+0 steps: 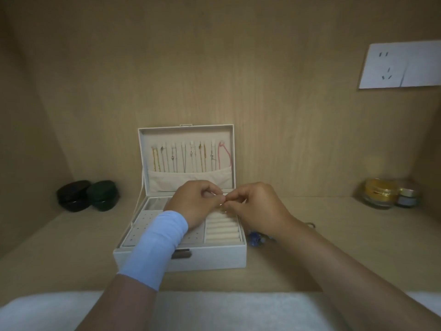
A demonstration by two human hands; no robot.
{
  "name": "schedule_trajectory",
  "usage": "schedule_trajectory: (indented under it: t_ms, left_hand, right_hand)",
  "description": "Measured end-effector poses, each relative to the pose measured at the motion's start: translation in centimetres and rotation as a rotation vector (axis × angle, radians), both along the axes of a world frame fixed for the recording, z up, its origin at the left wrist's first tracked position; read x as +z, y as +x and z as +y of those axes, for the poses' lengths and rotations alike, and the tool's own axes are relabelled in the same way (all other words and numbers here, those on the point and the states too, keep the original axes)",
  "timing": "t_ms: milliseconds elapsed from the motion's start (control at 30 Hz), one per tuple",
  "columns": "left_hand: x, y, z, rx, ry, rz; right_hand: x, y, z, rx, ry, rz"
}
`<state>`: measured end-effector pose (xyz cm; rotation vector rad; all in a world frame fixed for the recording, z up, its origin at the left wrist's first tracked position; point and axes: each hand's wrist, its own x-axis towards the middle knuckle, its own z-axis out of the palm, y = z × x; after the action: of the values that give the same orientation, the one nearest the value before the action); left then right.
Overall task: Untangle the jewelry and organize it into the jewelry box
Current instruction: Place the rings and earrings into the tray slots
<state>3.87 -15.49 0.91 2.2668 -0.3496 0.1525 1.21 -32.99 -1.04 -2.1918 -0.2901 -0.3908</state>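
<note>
From the head camera I see the jewelry box (179,259) standing open on the wooden shelf (310,247), its lid (186,132) propped upright against the back wall. A row of necklaces (191,155) hangs inside the lid, with a red cord (224,152) at the right end, their lower ends tucked into a fabric pocket (188,179).

My left hand (195,204) and right hand (253,206) meet fingertip to fingertip over the box's tray. Both have curled fingers and pinch a small metal piece (222,204) between them. It is too small for me to tell what kind of jewelry it is. It sits just above the ring rolls (223,229) in the tray's right half. The earring panel (140,225) lies in the left half, partly under my left wrist, which wears a light blue sleeve (158,247).

A blue beaded piece (256,238) lies on the shelf just beside the box's right wall, partly hidden by my right forearm.

A black case (72,195) and a green case (103,194) touch at the far left. A gold jar (379,193) and a smaller jar (408,197) stand at the far right. A white socket (401,65) is on the wall, and a white cloth (214,311) lies along the near edge.
</note>
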Motion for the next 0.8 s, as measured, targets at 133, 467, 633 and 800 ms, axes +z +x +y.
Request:
schedule_trajectory:
  t_ms: [133, 467, 633, 800]
  left_hand:
    - [0.1, 0.3, 0.2, 0.019, -0.037, -0.041]
    - [-0.4, 0.4, 1.4, -0.058, 0.061, -0.036]
    - [-0.5, 0.0, 1.7, -0.105, 0.113, -0.032]
    - [-0.2, -0.2, 1.5, -0.112, 0.200, -0.038]
  right_hand:
    - [-0.4, 0.8, 0.8, -0.103, -0.018, -0.109]
    - [-0.3, 0.8, 0.3, -0.009, -0.306, -0.134]
    - [0.6, 0.7, -1.1, 0.106, -0.363, -0.024]
    - [0.2, 1.0, -1.1, 0.146, -0.332, -0.006]
